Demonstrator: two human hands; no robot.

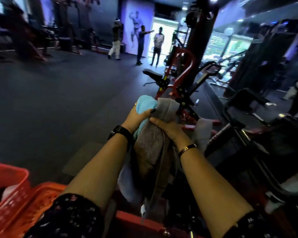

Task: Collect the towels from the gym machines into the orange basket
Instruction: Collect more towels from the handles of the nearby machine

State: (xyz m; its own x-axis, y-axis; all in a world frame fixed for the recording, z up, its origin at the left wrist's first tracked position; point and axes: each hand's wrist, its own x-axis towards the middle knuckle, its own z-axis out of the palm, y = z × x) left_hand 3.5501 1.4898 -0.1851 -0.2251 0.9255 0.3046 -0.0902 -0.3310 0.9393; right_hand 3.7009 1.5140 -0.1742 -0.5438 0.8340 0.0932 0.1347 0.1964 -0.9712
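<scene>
Nearest the camera, at the lower left edge of the view, stands the orange basket [10, 191], its perforated wall facing the person; something pale shows inside it [9, 192], probably cloth, though it is too blurred to name. Both forearms reach forward above and to the right of the basket. The left hand [138, 117] is closed around a light blue towel [146, 103], bunched near the thumb, and the right hand [167, 129] is clamped over a grey-brown towel [150, 150] that hangs down between the arms, its long axis running roughly top to bottom toward the person's lap. So the bundle sits up and to the right of the basket, and the left hand is the nearer one to it; a drop would call for swinging the load down and leftward. Just past the right hand another grey towel [203, 131] drapes over a bar of the red machine [184, 78], seemingly not yet collected. Farther off, across the dark floor [58, 93], three people [141, 43] stand by a bright doorway.
</scene>
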